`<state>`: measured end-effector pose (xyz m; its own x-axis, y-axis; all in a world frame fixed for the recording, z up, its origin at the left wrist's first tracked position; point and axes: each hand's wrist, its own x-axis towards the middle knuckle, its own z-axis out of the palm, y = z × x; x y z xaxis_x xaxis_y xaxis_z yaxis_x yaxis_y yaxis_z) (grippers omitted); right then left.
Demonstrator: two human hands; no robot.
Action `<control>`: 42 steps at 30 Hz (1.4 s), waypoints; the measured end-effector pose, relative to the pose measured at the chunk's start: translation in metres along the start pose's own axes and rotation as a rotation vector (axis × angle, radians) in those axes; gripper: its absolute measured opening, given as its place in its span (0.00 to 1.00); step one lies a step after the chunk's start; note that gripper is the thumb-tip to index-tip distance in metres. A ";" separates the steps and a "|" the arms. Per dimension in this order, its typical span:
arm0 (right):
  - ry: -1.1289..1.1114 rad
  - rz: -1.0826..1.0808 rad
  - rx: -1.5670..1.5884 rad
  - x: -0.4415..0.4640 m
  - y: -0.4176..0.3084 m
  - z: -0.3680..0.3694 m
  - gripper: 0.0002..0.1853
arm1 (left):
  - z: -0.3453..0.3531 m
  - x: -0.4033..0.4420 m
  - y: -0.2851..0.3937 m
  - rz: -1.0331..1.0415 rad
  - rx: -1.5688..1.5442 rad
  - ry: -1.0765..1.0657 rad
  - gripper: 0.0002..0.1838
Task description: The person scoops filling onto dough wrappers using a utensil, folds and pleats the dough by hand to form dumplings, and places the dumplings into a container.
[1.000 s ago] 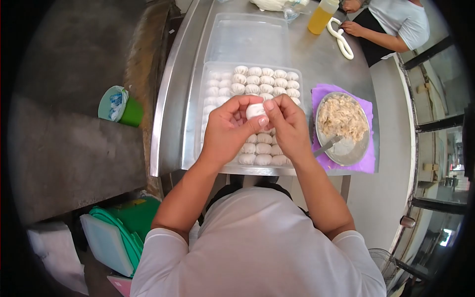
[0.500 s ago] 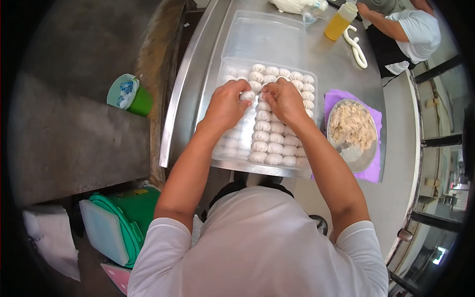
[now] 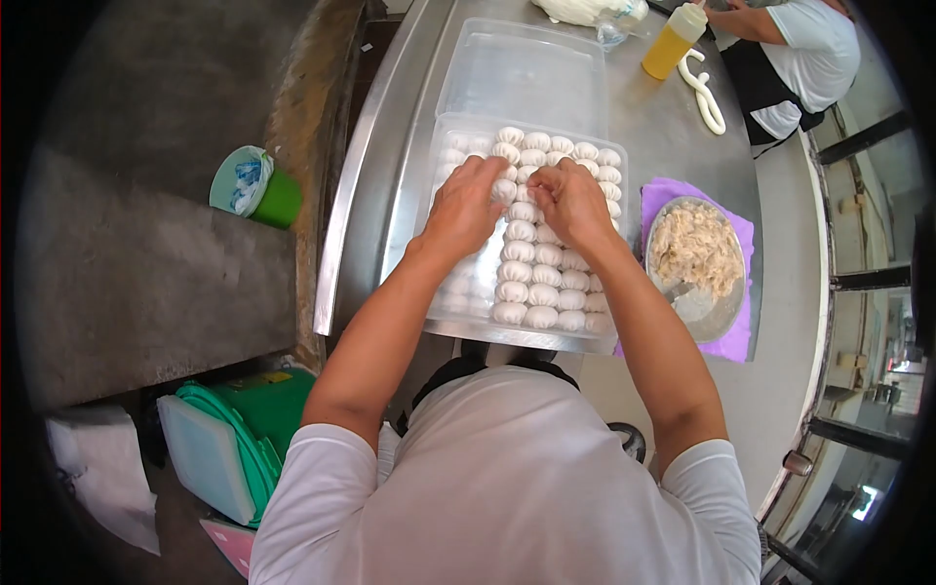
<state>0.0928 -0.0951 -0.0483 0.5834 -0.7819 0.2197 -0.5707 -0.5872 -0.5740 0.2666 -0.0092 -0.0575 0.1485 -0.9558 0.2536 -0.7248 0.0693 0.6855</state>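
A clear plastic box (image 3: 425, 226) holds rows of white pleated dumplings (image 3: 513, 292). My left hand (image 3: 466, 207) is over the box's left half, its fingers curled at the left side of a dumpling (image 3: 503, 191) in the row. Close by on the right, my right hand (image 3: 573, 203) has thumb and forefinger pinched together over the dumplings; whatever lies between those fingertips is too small to make out. On the right, a metal bowl of pale filling (image 3: 694, 246) with a utensil in it rests on a purple cloth (image 3: 744, 232).
The box's clear lid (image 3: 522, 73) lies behind it. Further back are a bottle of yellow liquid (image 3: 675, 41), a dough rope (image 3: 703, 93) and a plastic bag (image 3: 590, 14). A co-worker (image 3: 809, 54) stands at the far right. A green bin (image 3: 276, 198) is left of the metal table (image 3: 624, 146).
Both hands went from holding a dumpling above the box down to the rows. The dumpling now sits in the left row. The view shifted, and the co-worker's arms moved.
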 end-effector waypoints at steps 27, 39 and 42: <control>0.171 0.283 0.517 -0.075 0.017 -0.073 0.11 | 0.026 0.007 -0.011 -0.357 -0.749 -0.122 0.42; 0.222 0.459 0.687 -0.136 0.024 -0.098 0.11 | -0.032 -0.085 0.029 -0.411 -0.967 -0.043 0.39; 0.221 0.509 0.672 -0.147 0.023 -0.089 0.12 | -0.024 -0.104 0.042 -0.519 -1.019 -0.197 0.42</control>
<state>-0.0574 -0.0124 -0.0232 0.1848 -0.9794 -0.0820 -0.2290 0.0382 -0.9727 0.2372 0.0996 -0.0383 0.0964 -0.9585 -0.2682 0.2833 -0.2319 0.9306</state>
